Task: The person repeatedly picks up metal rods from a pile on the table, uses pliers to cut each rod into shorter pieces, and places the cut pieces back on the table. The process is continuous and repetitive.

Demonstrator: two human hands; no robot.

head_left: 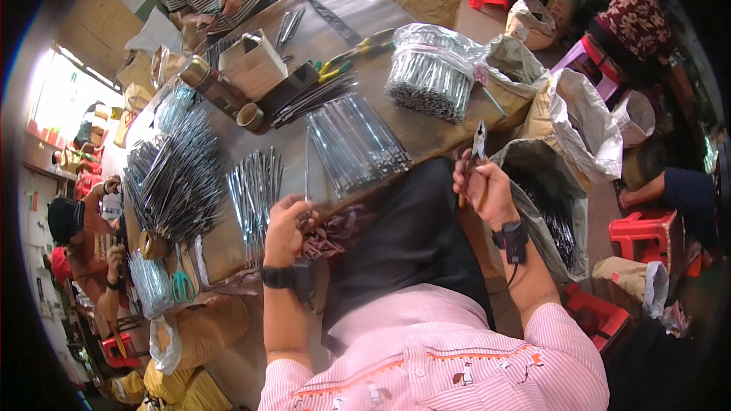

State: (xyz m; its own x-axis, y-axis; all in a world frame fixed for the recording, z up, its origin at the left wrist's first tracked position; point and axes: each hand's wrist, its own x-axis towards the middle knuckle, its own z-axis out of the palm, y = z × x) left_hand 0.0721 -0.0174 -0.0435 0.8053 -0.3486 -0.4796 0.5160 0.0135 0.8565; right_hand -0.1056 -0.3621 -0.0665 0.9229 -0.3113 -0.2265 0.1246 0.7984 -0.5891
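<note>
My left hand (288,228) is closed at the table's near edge, pinching a thin metal strip (308,164) that stands up from the fingers. To the right, over the edge of my lap, my right hand (487,189) grips a pair of pliers (479,141) with the jaws pointing up. Between the hands and farther in, a row of flat shiny metal strips (354,141) lies side by side on the table (426,141). Another spread of metal strips (255,190) rests just beyond my left hand.
A large heap of metal strips (171,175) covers the left side. A plastic-wrapped bundle (430,76) stands at the right, near yellow-handled pliers (335,70). A box (251,68) and a flask (209,84) sit farther back. Open sacks (582,122) crowd the right; other people work around.
</note>
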